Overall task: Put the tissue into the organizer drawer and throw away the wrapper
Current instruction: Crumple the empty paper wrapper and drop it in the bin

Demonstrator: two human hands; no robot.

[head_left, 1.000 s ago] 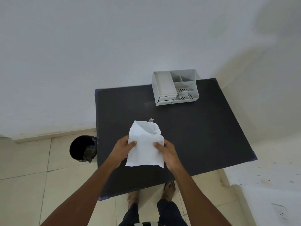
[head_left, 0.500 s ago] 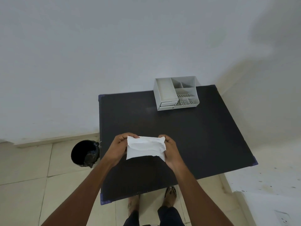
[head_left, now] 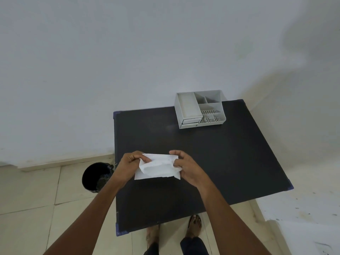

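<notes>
A white tissue (head_left: 158,167), folded into a wide flat band, hangs above the near-left part of the black table (head_left: 211,153). My left hand (head_left: 129,165) pinches its left end and my right hand (head_left: 185,166) pinches its right end. A pale grey organizer (head_left: 199,108) stands at the table's far edge against the wall; it has open compartments on the right and two small shut drawers at its lower left front. No separate wrapper can be told apart from the tissue.
A black bin (head_left: 96,176) stands on the tiled floor just left of the table. White walls close in behind and to the right. My feet show below the table's near edge.
The tissue went from a tall open sheet to a folded horizontal band. Both hands moved to its ends and now grip it tighter, creasing the top edge.
</notes>
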